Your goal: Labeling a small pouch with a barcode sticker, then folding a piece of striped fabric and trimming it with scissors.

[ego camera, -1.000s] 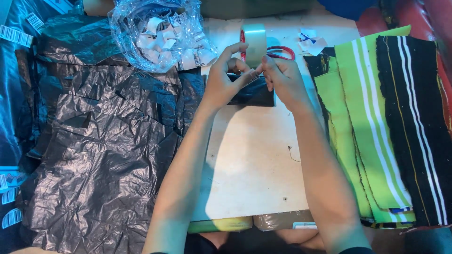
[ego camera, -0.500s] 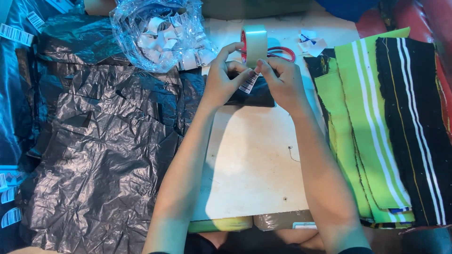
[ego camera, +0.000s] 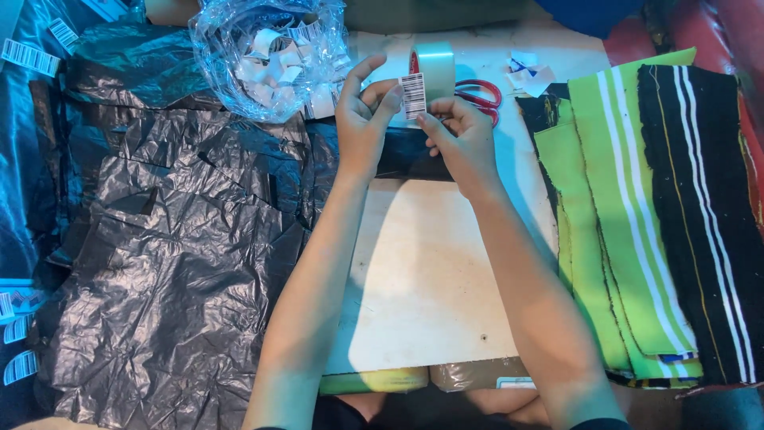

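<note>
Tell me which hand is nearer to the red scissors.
Right. The right hand sits just beside the red scissors, nearly touching the handles; the left hand is farther off, beyond the tape roll.

Your left hand (ego camera: 362,127) and right hand (ego camera: 460,139) are bare: no gloves, rings, watch or bracelets show on either. Both forearms are uncovered from wrist to elbow. A dark sleeve edge (ego camera: 593,424) shows on your right arm at the bottom of the view. Dark clothing shows between your arms at the near edge of the worktop (ego camera: 430,271).
</note>
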